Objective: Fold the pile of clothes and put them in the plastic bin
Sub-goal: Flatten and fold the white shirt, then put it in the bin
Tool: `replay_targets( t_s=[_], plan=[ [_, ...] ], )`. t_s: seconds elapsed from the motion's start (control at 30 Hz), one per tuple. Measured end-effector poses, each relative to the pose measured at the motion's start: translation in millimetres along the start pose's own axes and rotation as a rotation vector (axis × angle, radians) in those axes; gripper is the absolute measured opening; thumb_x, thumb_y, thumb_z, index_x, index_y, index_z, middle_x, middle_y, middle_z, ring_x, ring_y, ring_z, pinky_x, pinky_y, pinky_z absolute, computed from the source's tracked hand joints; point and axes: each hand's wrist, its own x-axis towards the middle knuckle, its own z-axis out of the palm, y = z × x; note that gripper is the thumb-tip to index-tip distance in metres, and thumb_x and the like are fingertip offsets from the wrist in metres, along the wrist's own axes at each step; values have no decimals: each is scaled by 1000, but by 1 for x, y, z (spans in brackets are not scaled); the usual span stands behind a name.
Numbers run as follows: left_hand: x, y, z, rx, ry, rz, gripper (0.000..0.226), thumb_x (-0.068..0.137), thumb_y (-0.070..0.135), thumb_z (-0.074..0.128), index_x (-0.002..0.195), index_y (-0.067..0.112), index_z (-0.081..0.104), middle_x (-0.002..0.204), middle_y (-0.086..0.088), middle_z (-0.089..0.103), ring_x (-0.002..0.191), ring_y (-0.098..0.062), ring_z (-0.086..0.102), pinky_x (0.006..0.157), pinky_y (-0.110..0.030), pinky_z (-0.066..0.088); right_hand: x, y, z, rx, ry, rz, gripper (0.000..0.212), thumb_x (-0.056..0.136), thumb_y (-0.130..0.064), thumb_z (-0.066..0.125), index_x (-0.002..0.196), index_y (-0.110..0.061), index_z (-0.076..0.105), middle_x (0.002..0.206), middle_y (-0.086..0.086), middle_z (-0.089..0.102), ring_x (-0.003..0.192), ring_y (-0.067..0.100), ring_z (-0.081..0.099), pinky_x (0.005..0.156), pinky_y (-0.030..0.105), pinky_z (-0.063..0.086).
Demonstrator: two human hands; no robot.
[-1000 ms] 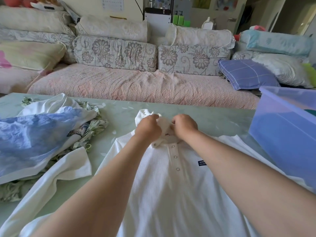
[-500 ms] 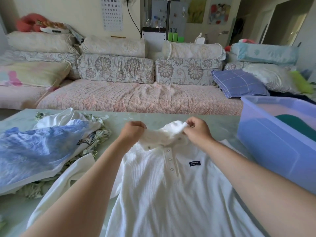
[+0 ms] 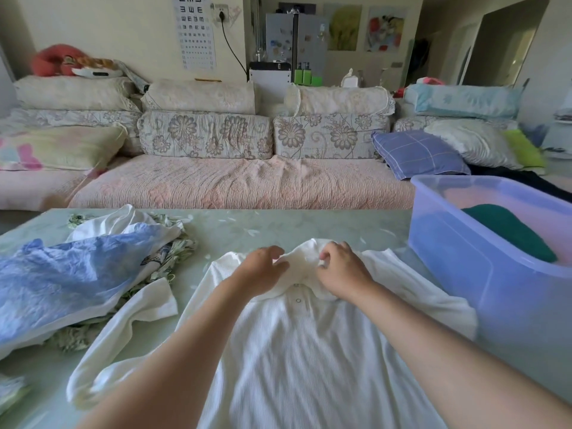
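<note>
Both forearms bare, no sleeves in view. Left hand point(image 3: 263, 270) and right hand point(image 3: 342, 269): no gloves, rings, watch or wristband visible. Rest of body outside frame.

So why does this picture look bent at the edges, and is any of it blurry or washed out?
Head view: the wide-angle lens bows the sofa and table edge outward; soft daylight, no hard shadows; the white polo shirt looks nearly washed out; the left hand and right hand at the collar are slightly soft, and the near left corner smears; the plastic bin is hazy.
</note>
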Motion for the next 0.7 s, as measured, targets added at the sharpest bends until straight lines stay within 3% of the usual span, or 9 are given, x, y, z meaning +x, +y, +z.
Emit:
replay_targets(
  t_s=[0.1,0.23,0.33,0.4,0.47,0.53,0.6,0.7],
  plan=[
    [1,5,10,-4,-26,-35,50,88,28,62,138,23,53,124,0,65,113,-21,58,90,-27,42,5,0,5,88,8,82,39,93,-33,60,129,-21,51,129,1,54,119,25,55,96,33,43],
    [1,16,5,-139,121,-15,25,86,18,55,102,24,74,91,1,71,86,-20,62,67,-25,40,12,6,5,125,33,175,56,92,-30,61,142,-22,38,120,-1,63,115,25,58,89,33,44],
    [-4,21,-8,-502,260,-74,19,76,23,55,78,25,74,67,9,66,71,-16,61,64,-26,46,12,11,7,132,-20,216,67,87,-25,60,147,-24,29,123,4,62,115,28,58,91,34,46],
    [-7,19,-16,-616,276,-93,21,75,16,54,68,25,72,64,10,64,67,-16,58,63,-26,46,11,12,5,197,-31,232,58,85,-24,61,140,-26,40,116,2,66,110,27,61,89,33,48],
    [-11,8,-20,-442,284,-49,26,79,8,56,70,28,70,82,4,65,74,-16,58,65,-22,43,9,10,0,267,13,211,27,82,-22,62,109,-27,62,97,-4,68,97,24,63,77,30,48],
    [-21,-7,-22,-205,254,-13,35,80,-1,54,88,29,70,100,-1,58,79,-15,58,59,-13,41,7,8,-7,293,73,191,11,80,-22,63,91,-26,63,85,-9,65,87,21,62,70,27,42],
    [-32,-23,-23,-58,110,2,44,81,-4,46,101,29,66,105,-1,55,78,-13,55,55,-11,39,4,8,-15,341,74,170,25,77,-17,61,97,-31,58,85,-11,60,85,18,60,70,28,42],
    [-54,-35,-31,125,-227,-69,42,83,2,41,110,29,57,101,4,64,82,-14,60,63,-20,45,-7,9,-25,194,-157,76,28,75,-15,54,96,-34,55,85,-11,57,85,16,57,67,27,41]
  ],
)
